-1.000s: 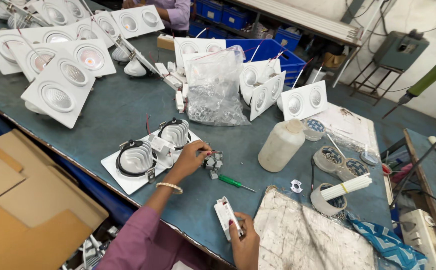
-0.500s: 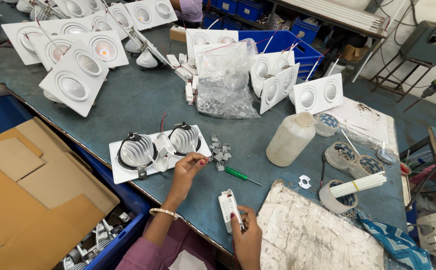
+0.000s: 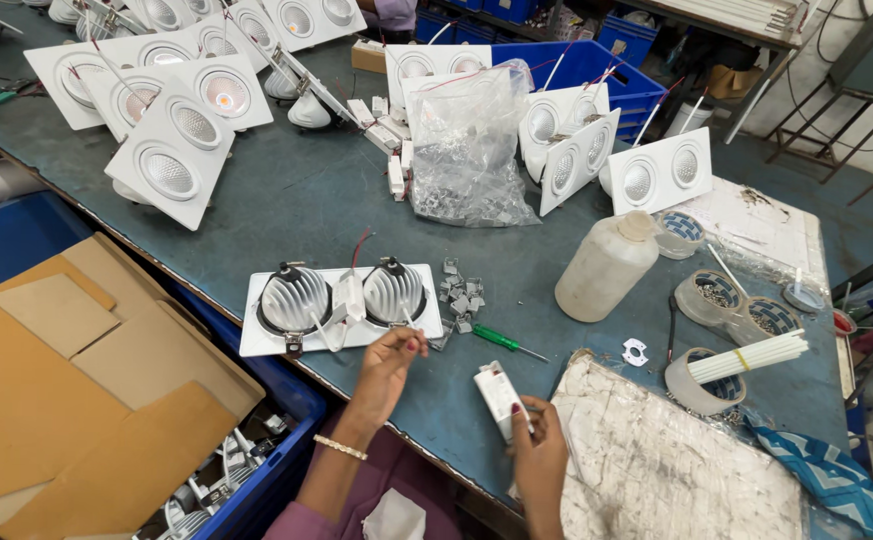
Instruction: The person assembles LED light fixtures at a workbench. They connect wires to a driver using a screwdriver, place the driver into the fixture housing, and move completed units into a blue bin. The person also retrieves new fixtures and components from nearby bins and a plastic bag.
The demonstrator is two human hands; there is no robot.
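My left hand [image 3: 385, 368] hovers just below a white twin downlight [image 3: 342, 300] that lies face down at the table's near edge. Its fingertips are pinched on what looks like a small metal clip, barely visible. A loose pile of the same clips [image 3: 462, 296] lies right of the fixture, beside a green screwdriver [image 3: 498, 340]. My right hand [image 3: 539, 462] grips a small white driver box [image 3: 500, 398] above the table edge.
A milky plastic bottle [image 3: 607, 266], tape rolls [image 3: 699, 378] and white tubes [image 3: 752, 357] stand to the right, over a stained cloth [image 3: 677, 465]. A clear parts bag [image 3: 467, 150] and several finished downlights [image 3: 172, 165] fill the back. Cardboard [image 3: 77, 380] and a blue crate [image 3: 257, 490] sit below left.
My left hand has drawn back from the clip pile toward me, fingers pinched. The right hand still holds the driver box. The view has shifted.
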